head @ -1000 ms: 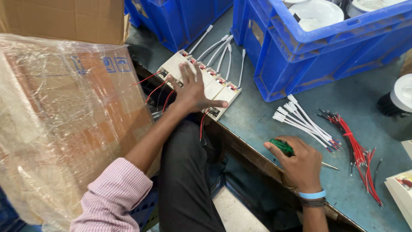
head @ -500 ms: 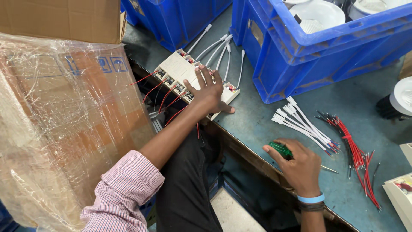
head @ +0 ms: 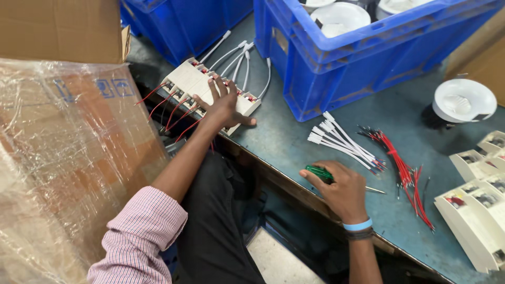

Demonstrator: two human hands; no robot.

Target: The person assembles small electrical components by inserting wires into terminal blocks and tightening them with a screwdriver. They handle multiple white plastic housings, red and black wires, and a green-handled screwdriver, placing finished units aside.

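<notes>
Your left hand lies spread, fingers splayed, flat on a row of cream plastic driver boxes at about 11 o'clock from the middle of the view. The boxes sit side by side at the near edge of the blue-grey surface; each shows small red and white terminals on top. White leads run from their far side toward 1 o'clock, and thin red wires trail off the near side toward 7 o'clock, over the edge. The row's long axis runs from 10 o'clock to 4 o'clock. The hand presses on the boxes with an open palm and grasps nothing.

Your right hand, at about 5 o'clock, has its grip clenched around a green-handled screwdriver. The handle shows at the thumb side, and the thin metal shaft pokes out toward 3 o'clock, lying nearly flat over the surface.

Just beyond that hand, toward 1 o'clock, lies a bundle of white wires beside a bundle of red wires. More cream boxes lie at 4 o'clock, a round white lamp housing at 2 o'clock, and a blue crate at 12 o'clock.
</notes>
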